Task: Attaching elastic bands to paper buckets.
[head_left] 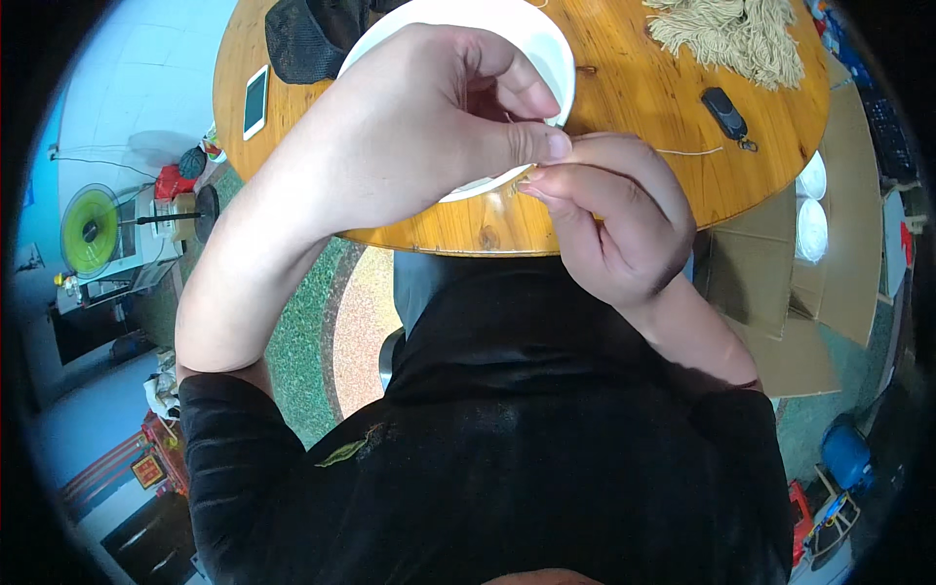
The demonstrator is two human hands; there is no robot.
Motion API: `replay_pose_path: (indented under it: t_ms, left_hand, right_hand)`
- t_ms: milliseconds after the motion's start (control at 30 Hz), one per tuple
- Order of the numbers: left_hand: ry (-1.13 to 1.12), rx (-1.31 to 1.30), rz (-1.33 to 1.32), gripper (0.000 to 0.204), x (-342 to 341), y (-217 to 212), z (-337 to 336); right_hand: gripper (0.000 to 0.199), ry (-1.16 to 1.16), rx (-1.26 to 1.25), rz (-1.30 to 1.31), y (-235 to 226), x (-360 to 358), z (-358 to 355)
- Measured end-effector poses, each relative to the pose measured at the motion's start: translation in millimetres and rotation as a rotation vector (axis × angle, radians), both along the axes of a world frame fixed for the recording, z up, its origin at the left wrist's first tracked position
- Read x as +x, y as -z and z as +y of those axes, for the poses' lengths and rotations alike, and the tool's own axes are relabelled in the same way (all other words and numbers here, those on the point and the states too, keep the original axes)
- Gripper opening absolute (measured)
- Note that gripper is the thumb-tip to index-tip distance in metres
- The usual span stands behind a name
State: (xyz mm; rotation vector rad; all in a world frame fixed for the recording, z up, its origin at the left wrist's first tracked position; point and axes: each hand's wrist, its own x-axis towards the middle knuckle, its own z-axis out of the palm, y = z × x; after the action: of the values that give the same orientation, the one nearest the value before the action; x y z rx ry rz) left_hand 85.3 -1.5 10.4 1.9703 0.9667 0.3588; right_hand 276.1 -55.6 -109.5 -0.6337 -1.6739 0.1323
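Above the near rim of a white basin (563,58), both my hands meet at their fingertips. My left hand (439,127) pinches with thumb and forefinger; a small pale bit shows there, too tiny to name. Just right of it, my right hand (629,219) is closed in a pinch, thumb against bent forefinger, the tips nearly touching my left thumb. From behind its knuckles a thin cream string (694,152) runs out to the right above the wooden table (487,234); the string seems to come from the pinch, whose inside is hidden. My left hand covers much of the basin.
A heap of cream strings (736,39) lies at the far right of the table, with a black key fob (724,112) nearer. At the far left are a white phone (255,102) and a black mesh bag (307,44). Cardboard (751,268) stands right of the table.
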Motion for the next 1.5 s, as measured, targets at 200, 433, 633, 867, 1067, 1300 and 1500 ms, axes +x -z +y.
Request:
replay_pose_path:
  t_ms: [200,433,633,867,1067,1300,1500]
  left_hand:
    - [-0.134,-0.038,0.040,0.027,9.0,-3.2,-8.1]
    - [-0.192,-0.137,-0.181,0.031,-0.1,8.5,-5.0]
    - [-0.284,-0.423,-0.304,0.031,-0.1,7.1,-5.5]
    - [-0.270,0.150,-0.076,0.032,5.2,11.9,-10.6]
    - [-0.183,-0.188,-0.573,0.020,0.0,12.1,-8.0]
    - [-0.315,-0.159,-0.536,0.038,5.3,5.5,-20.8]
    - [-0.195,0.012,-0.643,0.038,-0.8,22.0,-24.5]
  right_hand:
    - [0.012,-0.006,-0.062,0.003,0.8,4.1,-4.3]
    - [0.009,-0.107,-0.190,0.174,2.7,-1.9,-3.7]
    - [0.009,-0.204,-0.358,0.320,-1.7,-6.0,-20.2]
    - [0.011,-0.180,-0.301,0.241,0.5,-3.4,-20.7]
    - [0.010,-0.181,-0.570,0.418,-7.4,-7.0,-25.2]
    - [0.008,-0.192,-0.758,0.580,-44.3,-12.1,-23.6]
    - [0.011,-0.164,-0.808,0.301,-57.1,4.7,-24.3]
